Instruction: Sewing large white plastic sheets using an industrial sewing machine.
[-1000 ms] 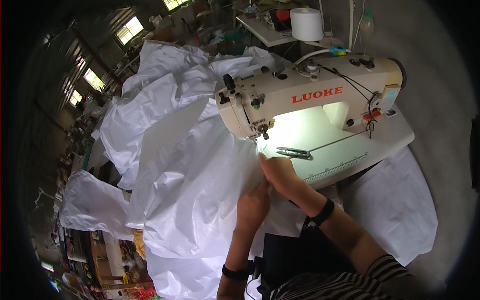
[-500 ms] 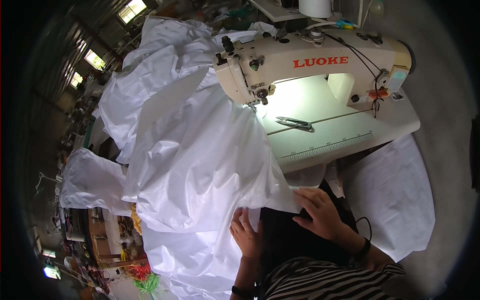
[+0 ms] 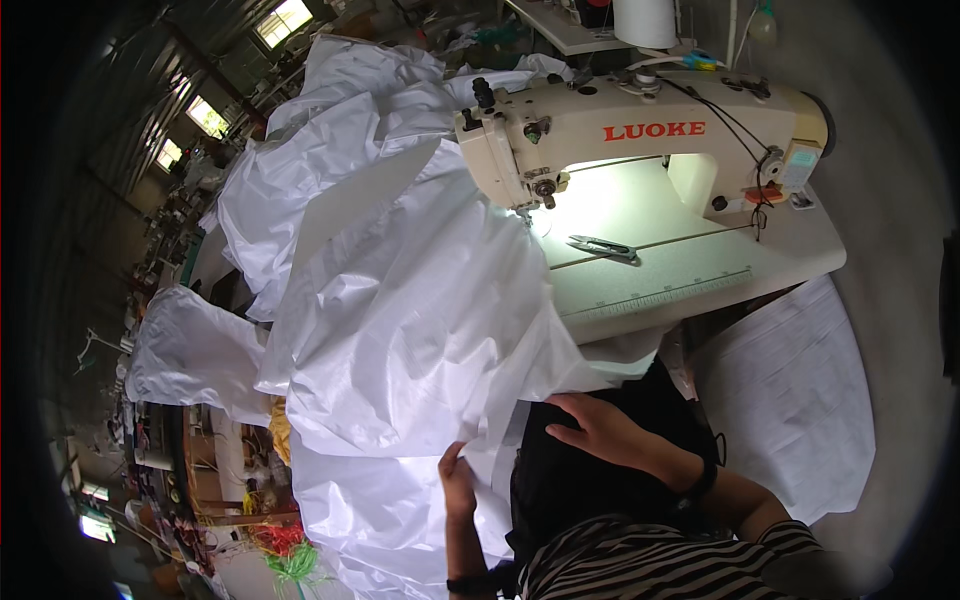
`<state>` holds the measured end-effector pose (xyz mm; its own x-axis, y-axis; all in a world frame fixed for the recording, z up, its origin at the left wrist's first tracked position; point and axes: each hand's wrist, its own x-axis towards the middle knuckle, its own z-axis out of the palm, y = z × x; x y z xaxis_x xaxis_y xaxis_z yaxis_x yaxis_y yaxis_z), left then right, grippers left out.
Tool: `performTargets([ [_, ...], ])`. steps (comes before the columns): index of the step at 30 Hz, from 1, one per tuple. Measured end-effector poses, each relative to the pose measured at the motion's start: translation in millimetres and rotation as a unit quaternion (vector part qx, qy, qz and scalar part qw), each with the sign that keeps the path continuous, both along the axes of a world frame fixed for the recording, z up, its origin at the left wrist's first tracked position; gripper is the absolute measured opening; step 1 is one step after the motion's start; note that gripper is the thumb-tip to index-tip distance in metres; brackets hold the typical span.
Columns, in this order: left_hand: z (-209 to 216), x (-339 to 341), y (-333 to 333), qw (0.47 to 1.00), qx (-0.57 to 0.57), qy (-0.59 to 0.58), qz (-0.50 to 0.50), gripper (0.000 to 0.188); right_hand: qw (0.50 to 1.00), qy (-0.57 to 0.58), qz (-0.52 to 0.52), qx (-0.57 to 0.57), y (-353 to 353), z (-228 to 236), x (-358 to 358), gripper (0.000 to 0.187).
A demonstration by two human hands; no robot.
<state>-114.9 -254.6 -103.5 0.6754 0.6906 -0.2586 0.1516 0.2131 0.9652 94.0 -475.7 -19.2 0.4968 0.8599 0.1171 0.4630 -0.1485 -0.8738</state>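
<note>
A large sheet of glossy white fabric [image 3: 400, 350] hangs in folds from the sewing machine's needle area down to my lap. My left hand [image 3: 458, 485] is closed on the fabric near its lower fold, with the thumb up and the other fingers partly hidden. My right hand [image 3: 610, 432] lies stretched out over my dark lap, thumb apart, its fingertips at the cloth's near edge. The cream sewing machine [image 3: 640, 130] stands beyond, its lamp lit and the cloth's upper corner at its presser foot [image 3: 527, 218].
Thread snips [image 3: 605, 248] lie on the machine bed [image 3: 680, 275], behind a printed ruler scale. Another white fabric panel [image 3: 790, 400] hangs at the right. More white cloth [image 3: 350, 120] is heaped at the far left. A white thread cone [image 3: 644, 22] stands behind the machine. Red and green strands [image 3: 290, 560] lie lower left.
My left hand has moved slightly left and down and closed on the fabric. My right hand has moved left and a little down along the cloth's edge. The view has shifted slightly.
</note>
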Motion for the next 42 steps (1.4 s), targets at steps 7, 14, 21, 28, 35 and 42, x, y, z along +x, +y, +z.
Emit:
performTargets([
  [7,70.8,-26.0,-22.8,0.999,0.028,-0.016,-0.037,0.053,0.982,0.132,0.131,0.005,26.4,5.2,-37.5,0.047],
  [14,100.9,24.3,-55.5,0.737,0.661,0.12,0.068,0.042,0.987,0.132,-0.002,-0.089,43.4,-10.1,-34.8,0.036],
  [21,104.0,83.5,-83.4,0.813,0.572,0.1,0.03,0.075,0.989,0.076,0.073,-0.107,62.6,-62.0,-40.9,0.037],
  [28,131.1,31.5,-66.4,0.795,0.572,0.201,-0.021,0.071,0.942,0.279,0.181,-0.05,-27.2,50.3,-46.1,0.021],
  [35,116.6,-10.5,-58.8,0.755,0.618,0.204,0.079,0.058,0.955,0.238,0.174,-0.001,-43.5,85.2,-62.1,0.018],
  [42,166.6,-27.2,-73.8,0.922,0.288,0.228,-0.121,0.023,0.975,0.135,0.16,0.077,-57.6,106.5,-68.3,0.015],
])
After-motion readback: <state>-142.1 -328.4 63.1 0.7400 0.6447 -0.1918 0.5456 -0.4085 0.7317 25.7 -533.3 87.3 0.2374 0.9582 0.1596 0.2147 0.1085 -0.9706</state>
